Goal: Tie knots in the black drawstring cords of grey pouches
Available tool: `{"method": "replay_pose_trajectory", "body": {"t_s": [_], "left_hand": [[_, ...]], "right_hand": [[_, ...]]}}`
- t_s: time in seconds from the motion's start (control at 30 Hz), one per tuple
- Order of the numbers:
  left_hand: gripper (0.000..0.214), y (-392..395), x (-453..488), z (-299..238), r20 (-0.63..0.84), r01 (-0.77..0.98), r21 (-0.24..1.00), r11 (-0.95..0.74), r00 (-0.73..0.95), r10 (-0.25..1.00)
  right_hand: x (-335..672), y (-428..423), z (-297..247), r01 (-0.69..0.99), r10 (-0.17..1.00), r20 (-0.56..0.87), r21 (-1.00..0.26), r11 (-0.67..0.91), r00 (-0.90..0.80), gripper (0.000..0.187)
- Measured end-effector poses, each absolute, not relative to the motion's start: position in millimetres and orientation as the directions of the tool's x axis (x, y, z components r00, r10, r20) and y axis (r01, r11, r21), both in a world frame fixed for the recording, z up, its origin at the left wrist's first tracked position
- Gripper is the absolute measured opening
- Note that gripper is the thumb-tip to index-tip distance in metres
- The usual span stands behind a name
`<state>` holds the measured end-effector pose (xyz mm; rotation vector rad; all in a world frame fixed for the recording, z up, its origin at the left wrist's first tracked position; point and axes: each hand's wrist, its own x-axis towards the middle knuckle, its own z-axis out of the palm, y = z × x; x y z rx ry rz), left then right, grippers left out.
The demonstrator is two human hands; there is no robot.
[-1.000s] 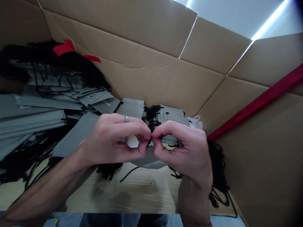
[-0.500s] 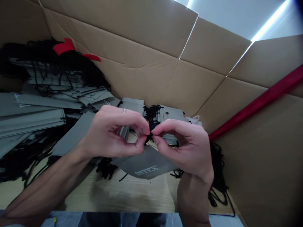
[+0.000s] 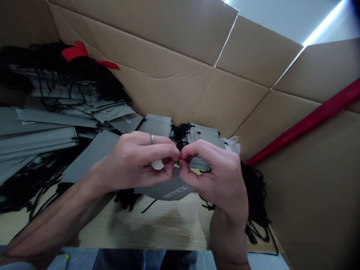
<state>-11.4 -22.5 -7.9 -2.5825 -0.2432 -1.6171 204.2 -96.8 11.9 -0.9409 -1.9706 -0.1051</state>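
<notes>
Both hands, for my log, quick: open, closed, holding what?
Left hand: closed in a pinch, apparently on a black cord, mostly hidden.
Right hand: also pinched closed, apparently on the same cord.

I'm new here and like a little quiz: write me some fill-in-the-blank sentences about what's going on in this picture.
1. Of the left hand and the right hand, the one wearing a ring is the ____ hand.
2. The grey piece below the hands bears the printed word ____.
3. The bright strip over the black cords is coloured ____.
4. The tall brown walls are made of ____.

Missing words: left; INTEX; red; cardboard.
</notes>
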Motion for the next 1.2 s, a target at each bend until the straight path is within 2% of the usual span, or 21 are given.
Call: {"method": "replay_pose_trajectory", "body": {"t_s": [0.1,0.27,0.33,0.4,0.57,0.8,1.07,1.2], "left_hand": [[0.021,-19.4,-9.9,-7.8,0.921,0.123,0.052,-0.991,0.378,0.095],[0.024,-11.7,-2.3,-6.6,0.895,-0.129,0.29,-0.948,0.387,0.222],[0.022,-10.0,-1.0,-5.7,0.89,-0.181,0.331,-0.926,0.385,0.243],[0.02,-10.6,-2.8,-4.7,0.893,-0.117,0.292,-0.949,0.388,0.227],[0.02,-18.3,-14.8,-3.9,0.893,0.166,0.036,-0.986,0.437,0.106],[0.011,-20.8,-20.5,-5.8,0.853,0.225,-0.138,-0.965,0.523,0.0],[0.011,-21.5,-21.6,-7.2,0.828,0.207,-0.159,-0.965,0.561,-0.016],[0.011,-25.3,-14.9,-10.1,0.863,0.211,-0.09,-0.973,0.504,0.029]], "right_hand": [[199.1,-97.4,10.9,0.633,0.581,0.781,-0.333,0.699,-0.23,0.018],[200.2,-94.6,9.8,0.528,0.636,0.749,-0.47,0.707,-0.185,0.018],[202.9,-93.2,9.7,0.492,0.658,0.732,-0.512,0.704,-0.179,0.018],[205.2,-92.7,10.3,0.514,0.655,0.735,-0.498,0.698,-0.177,0.018],[206.2,-95.5,13.9,0.622,0.61,0.765,-0.38,0.685,-0.205,0.019],[205.3,-98.2,15.4,0.655,0.584,0.768,-0.303,0.693,-0.262,0.015],[209.8,-100.5,16.6,0.655,0.6,0.739,-0.294,0.697,-0.307,0.014],[210.8,-103.1,16.5,0.675,0.57,0.751,-0.231,0.701,-0.334,0.014]]}}
